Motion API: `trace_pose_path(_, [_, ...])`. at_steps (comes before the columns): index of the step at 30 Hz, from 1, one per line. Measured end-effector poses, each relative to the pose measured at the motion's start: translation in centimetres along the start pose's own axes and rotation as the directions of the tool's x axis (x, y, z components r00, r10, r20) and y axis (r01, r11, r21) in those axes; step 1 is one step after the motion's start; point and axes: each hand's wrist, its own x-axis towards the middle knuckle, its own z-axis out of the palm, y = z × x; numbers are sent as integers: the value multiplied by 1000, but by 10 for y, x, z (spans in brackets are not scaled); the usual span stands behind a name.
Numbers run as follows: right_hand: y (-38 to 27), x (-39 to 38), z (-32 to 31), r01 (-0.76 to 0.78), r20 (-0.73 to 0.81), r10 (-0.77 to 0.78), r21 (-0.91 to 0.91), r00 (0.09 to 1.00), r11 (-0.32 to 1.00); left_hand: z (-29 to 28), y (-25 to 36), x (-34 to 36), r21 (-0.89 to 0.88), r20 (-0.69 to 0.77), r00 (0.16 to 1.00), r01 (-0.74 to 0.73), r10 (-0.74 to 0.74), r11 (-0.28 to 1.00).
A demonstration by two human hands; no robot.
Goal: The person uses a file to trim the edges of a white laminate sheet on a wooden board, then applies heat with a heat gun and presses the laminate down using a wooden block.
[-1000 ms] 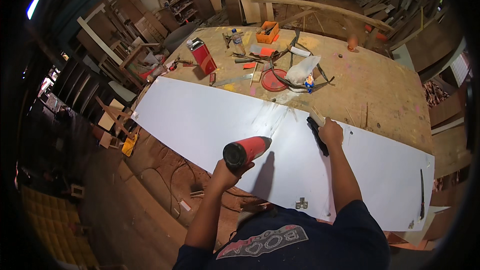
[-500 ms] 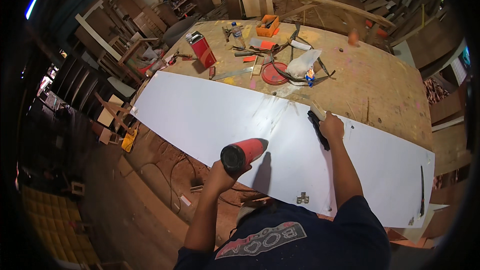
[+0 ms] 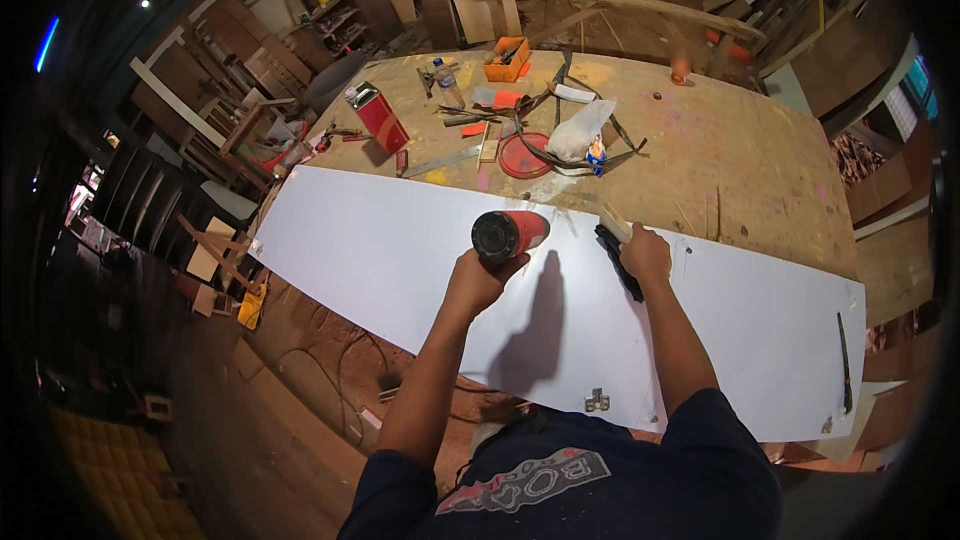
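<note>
My left hand (image 3: 478, 283) is closed around a red heat gun (image 3: 522, 229) with a round black rear end. It is held above a long white panel (image 3: 380, 240), casting a shadow on it; its nozzle is hidden from this angle. My right hand (image 3: 648, 254) grips a pale, flat-ended tool (image 3: 617, 227) near the panel's far edge. A black strip (image 3: 619, 265) lies along the tool and under the hand; whether the two are joined I cannot tell. A metal hinge (image 3: 597, 400) sits at the panel's near edge.
Beyond the panel, the wooden table (image 3: 770, 160) bears a red metal can (image 3: 380, 120), a plastic bottle (image 3: 447, 83), an orange box (image 3: 507, 59), a red lid (image 3: 525, 155) and a whitish bag (image 3: 580, 132). A thin dark strip (image 3: 844, 360) lies at the panel's right end.
My left hand has moved the heat gun forward and to the right, nearer my right hand. The right hand keeps its grip at about the same spot on the panel. The view has shifted slightly.
</note>
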Motion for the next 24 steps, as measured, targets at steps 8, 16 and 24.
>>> trace_pose_path(8, [1,2,-3,-13,30,13,18,999,1000,21,-11,29,-37,-78,995,-70,67,997])
trace_pose_path(16, [-3,0,-12,-10,46,10,1,999,1000,1,-26,-20,41,-9,999,-40,40,998])
trace_pose_path(24, [-7,-1,-8,-13,48,13,6,999,1000,-16,-53,-102,-10,46,993,114,-113,993])
